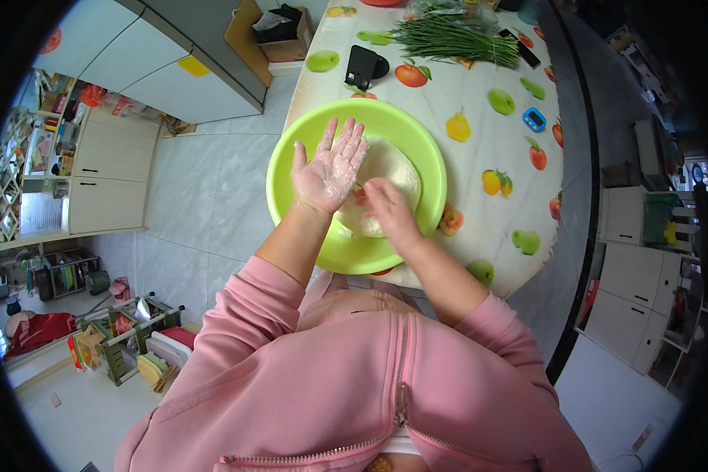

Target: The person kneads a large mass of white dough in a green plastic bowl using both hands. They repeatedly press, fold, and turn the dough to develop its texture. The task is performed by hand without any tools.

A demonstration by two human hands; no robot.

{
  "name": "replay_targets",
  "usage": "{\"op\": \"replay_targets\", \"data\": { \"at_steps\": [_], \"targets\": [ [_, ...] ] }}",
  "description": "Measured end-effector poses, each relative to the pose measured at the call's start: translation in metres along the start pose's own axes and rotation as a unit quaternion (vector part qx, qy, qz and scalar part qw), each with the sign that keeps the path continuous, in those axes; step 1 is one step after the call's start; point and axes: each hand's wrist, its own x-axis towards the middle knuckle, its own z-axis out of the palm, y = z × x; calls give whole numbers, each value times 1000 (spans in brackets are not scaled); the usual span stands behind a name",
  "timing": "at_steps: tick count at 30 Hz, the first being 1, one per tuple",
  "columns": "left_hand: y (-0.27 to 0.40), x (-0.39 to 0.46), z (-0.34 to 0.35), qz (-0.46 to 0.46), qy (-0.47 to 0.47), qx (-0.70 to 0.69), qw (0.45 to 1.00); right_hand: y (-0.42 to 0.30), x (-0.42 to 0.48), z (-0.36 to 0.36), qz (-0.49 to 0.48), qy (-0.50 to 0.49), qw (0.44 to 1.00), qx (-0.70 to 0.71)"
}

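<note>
A lime-green plastic basin (430, 177) sits at the near left of the table. In it lies a large pale mass of dough (398, 162). Over the basin's left part I hold my left hand (329, 171) palm up, fingers spread and coated with white flour or dough bits. It is empty. Just to its right, my right hand (389, 209) is above the dough, its fingers stretched out and blurred by motion. I see nothing held in it. Whether it touches the dough is hard to tell. Both hands partly cover the dough.
The table wears a fruit-print cover (478, 194). Toward its far end lie a bunch of green chives (457, 41), a black stand-like device (363, 66) and a dark phone-like object (525, 52). A blue digital timer (534, 119) lies near the right edge. Grey cabinets (171, 65) stand left.
</note>
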Motion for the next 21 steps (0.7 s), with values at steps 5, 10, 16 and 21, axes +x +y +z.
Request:
{"op": "replay_targets", "data": {
  "at_steps": [5, 10, 16, 21],
  "targets": [
    [-17, 2, 1, 31, 47, 154, 986, -12, -6, 58, 99, 27, 945, 311],
    [-24, -7, 5, 63, 105, 267, 956, -29, 4, 59, 204, 86, 947, 233],
    [-31, -17, -5, 51, 180, 163, 969, -13, 22, 55, 232, 96, 921, 299],
    [-9, -1, -28, 79, 169, 89, 978, 33, 15, 76, 173, 168, 960, 139]
  ]
}}
